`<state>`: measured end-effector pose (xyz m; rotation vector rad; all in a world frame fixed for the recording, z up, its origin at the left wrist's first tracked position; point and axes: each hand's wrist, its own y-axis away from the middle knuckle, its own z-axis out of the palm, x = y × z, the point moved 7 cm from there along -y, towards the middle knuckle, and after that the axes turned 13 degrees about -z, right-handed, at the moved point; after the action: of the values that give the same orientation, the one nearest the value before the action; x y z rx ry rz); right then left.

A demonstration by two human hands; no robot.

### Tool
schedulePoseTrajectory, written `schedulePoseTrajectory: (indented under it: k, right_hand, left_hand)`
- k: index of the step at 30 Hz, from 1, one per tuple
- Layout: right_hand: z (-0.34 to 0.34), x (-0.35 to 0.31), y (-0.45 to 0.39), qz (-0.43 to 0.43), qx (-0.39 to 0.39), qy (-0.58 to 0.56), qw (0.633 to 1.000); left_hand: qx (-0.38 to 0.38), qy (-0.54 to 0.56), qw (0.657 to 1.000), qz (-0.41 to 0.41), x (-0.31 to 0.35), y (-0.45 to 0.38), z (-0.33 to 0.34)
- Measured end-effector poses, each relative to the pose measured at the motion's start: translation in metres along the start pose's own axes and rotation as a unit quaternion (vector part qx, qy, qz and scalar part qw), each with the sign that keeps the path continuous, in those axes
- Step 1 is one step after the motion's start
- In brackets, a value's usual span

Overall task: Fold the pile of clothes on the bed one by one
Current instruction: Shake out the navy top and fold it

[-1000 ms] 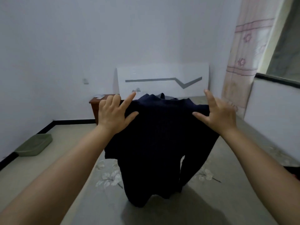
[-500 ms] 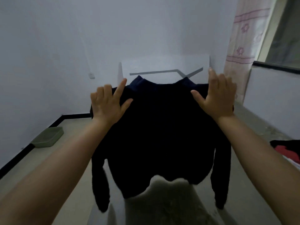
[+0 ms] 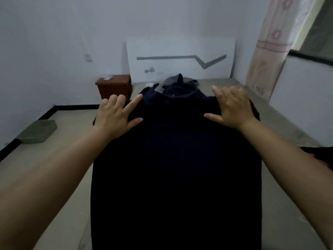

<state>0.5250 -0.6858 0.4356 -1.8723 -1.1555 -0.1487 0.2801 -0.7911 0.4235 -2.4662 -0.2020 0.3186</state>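
A dark navy sweater (image 3: pixel 176 168) lies stretched lengthwise down the bed (image 3: pixel 284 127), collar toward the headboard. My left hand (image 3: pixel 115 117) holds its left shoulder, index finger pointing out and the other fingers curled. At the right shoulder, my right hand (image 3: pixel 232 107) has its fingers curled over the edge and its thumb spread. A pile of dark and grey clothes (image 3: pixel 180 83) sits just beyond the collar at the head of the bed.
A white headboard (image 3: pixel 180 51) stands against the far wall. A brown bedside cabinet (image 3: pixel 115 86) is at the bed's left. A green tray (image 3: pixel 37 130) lies on the floor at left. Dark and red clothing (image 3: pixel 322 156) shows at the right edge, and a curtain (image 3: pixel 266 51) hangs at right.
The sweater hung in the air from both hands; now it has come down and lies spread along the bed, with both hands lower at its shoulders.
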Motion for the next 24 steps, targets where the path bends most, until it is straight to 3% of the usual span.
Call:
schedulePoseTrajectory:
  k: [5, 14, 24]
  right_hand:
    - [0.147, -0.023, 0.063, -0.01, -0.132, -0.09, 0.987]
    - [0.345, -0.068, 0.159, 0.024, -0.29, -0.176, 0.94]
    - [0.459, -0.035, 0.149, 0.042, -0.231, -0.127, 0.964]
  left_hand:
    - [-0.154, 0.008, 0.988, -0.027, 0.036, 0.015, 0.16]
    - [-0.256, 0.036, 0.965, -0.052, 0.088, 0.055, 0.36]
    - [-0.163, -0.028, 0.986, 0.019, 0.081, -0.016, 0.468]
